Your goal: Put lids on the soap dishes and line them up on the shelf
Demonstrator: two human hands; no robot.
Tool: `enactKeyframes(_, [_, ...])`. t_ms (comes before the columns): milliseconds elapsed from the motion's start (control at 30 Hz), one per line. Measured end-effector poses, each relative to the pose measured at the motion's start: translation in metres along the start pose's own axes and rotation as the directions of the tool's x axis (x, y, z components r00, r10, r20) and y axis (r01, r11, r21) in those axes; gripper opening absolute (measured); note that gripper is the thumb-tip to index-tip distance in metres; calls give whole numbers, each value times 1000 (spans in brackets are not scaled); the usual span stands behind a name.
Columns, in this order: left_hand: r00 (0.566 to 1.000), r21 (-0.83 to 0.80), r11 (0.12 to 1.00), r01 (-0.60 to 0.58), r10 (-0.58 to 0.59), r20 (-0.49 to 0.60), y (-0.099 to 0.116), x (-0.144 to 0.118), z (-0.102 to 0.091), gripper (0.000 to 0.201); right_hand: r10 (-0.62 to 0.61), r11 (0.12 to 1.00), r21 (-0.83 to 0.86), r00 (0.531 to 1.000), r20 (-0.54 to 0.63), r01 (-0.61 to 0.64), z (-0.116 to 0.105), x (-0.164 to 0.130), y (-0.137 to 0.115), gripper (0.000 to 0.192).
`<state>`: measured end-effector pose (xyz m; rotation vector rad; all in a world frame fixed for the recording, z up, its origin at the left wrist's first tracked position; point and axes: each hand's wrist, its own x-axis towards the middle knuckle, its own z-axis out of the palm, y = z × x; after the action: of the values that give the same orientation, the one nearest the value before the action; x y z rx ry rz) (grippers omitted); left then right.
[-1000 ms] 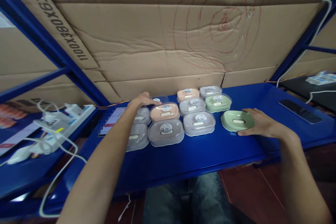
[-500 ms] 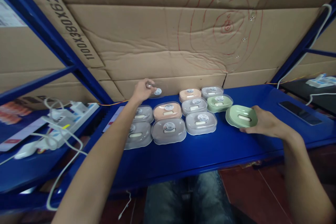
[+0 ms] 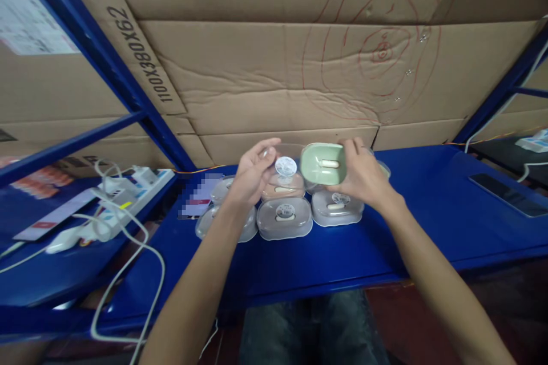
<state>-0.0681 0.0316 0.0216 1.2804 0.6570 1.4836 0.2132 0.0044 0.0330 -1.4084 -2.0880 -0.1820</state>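
My left hand (image 3: 253, 174) grips a clear plastic lid (image 3: 295, 151) by its left side; a round white label (image 3: 286, 166) is stuck on it. Right beside it, my right hand (image 3: 362, 174) holds a green soap-box base (image 3: 315, 164), tilted so that its inside and a pale oblong piece (image 3: 329, 163) face me. Both are raised over rows of lidded boxes. Grey boxes stand in the front row, among them a middle one (image 3: 285, 219) and a right one (image 3: 338, 209). A peach box (image 3: 282, 187) sits behind, partly covered by the lid and my hand.
The boxes stand on a blue shelf (image 3: 432, 211) backed by cardboard (image 3: 240, 68). A dark phone (image 3: 507, 194) lies at the right. White power strips (image 3: 124, 194) with looping cables are at the left, beyond a blue post (image 3: 107, 63).
My right hand has lifted the green base from the shelf's right side and carried it left. My left hand has brought the lid right, close to the base. The view has shifted slightly.
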Motion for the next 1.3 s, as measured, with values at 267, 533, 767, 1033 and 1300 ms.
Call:
enactKeyframes(267, [987,267,954,-137,154,-42,-23,-11,18,38,-26,968,250,1000,-2,25,32,2,-27,109])
enactKeyframes(533, [984,339,933,-121,158,-86,-36,-24,34,34,-42,757,649,997,-62,72,32,-9,-13,116])
enactKeyframes(767, [956,364,920,-146,226,-189,-42,-26,35,27,124,459,884,992,39,-92,54,-10,-19,75])
enactKeyframes(1033, [957,497,849,-180,269,-113,-36,-31,36,30,58,606,791,996,69,-90,57,-13,-18,71])
enactKeyframes(1300, [978,400,900,-171,206,-45,-33,-33,36,37,-8,733,677,995,-98,73,52,-17,-23,72])
